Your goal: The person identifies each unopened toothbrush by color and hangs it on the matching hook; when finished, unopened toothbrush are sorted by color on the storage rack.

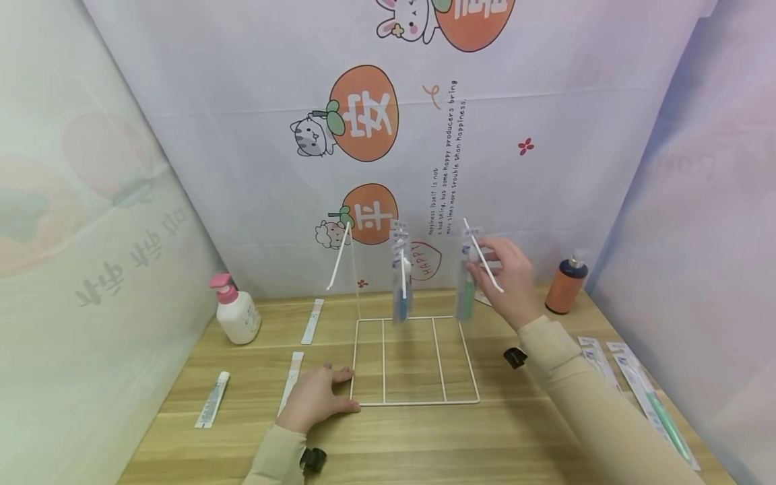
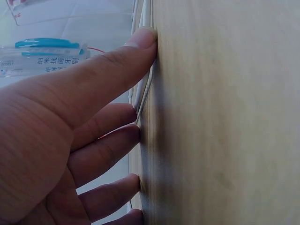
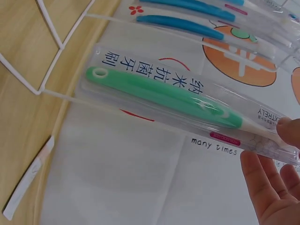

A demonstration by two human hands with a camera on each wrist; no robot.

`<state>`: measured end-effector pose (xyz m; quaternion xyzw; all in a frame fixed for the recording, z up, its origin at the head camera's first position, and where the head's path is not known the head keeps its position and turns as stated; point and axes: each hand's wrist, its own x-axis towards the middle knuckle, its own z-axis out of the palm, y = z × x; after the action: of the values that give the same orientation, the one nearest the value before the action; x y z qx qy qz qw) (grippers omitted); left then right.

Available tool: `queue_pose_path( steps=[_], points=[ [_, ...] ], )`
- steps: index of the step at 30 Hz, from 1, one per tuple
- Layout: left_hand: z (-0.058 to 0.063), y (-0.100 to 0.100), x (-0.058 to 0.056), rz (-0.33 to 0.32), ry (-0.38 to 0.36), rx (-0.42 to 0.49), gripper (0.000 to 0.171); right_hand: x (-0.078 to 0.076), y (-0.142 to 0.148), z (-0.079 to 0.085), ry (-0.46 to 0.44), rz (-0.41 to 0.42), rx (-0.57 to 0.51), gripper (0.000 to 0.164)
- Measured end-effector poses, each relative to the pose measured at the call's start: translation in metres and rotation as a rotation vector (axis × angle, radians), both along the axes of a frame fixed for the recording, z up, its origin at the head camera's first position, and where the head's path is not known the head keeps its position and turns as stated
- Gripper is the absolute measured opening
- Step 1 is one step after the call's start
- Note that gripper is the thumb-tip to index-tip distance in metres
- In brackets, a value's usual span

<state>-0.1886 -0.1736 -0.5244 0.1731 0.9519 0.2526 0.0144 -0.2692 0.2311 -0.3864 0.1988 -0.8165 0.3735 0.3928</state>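
My right hand (image 1: pixel 509 273) pinches the upper end of a packaged green toothbrush (image 3: pixel 164 98), which hangs upright at the right prong of a white wire display rack (image 1: pixel 418 403). In the right wrist view, thumb and fingertips sit on either side of the clear pack. On the middle prong hang several packaged blue toothbrushes (image 1: pixel 401 289). My left hand (image 1: pixel 315 397) rests on the table at the rack's front left corner, its thumb (image 2: pixel 143 37) touching the base wire and its other fingers spread. Nothing hangs on the left prong (image 1: pixel 338 257).
More packaged toothbrushes (image 1: pixel 657 404) lie at the table's right edge. An orange bottle (image 1: pixel 566 286) stands back right, a pink-topped pump bottle (image 1: pixel 238 316) back left. A toothpaste tube (image 1: pixel 213 400) and thin white packets (image 1: pixel 312 322) lie on the left. Printed cloth walls enclose the table.
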Motion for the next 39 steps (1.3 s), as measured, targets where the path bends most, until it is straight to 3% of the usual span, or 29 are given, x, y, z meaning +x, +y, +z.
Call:
queue_pose_path(
  steps=[8,17,39],
  points=[
    [0.000,0.000,-0.001,-0.004,0.004,0.005,0.071,-0.024,-0.006,0.000,-0.017,-0.047,-0.012,0.039],
    [0.001,0.000,-0.002,-0.007,0.023,0.010,0.071,-0.035,-0.009,0.000,-0.028,-0.060,-0.030,0.038],
    [-0.003,-0.002,-0.001,0.001,0.020,-0.002,0.071,-0.037,-0.009,-0.002,-0.051,-0.066,-0.032,0.040]
  ],
)
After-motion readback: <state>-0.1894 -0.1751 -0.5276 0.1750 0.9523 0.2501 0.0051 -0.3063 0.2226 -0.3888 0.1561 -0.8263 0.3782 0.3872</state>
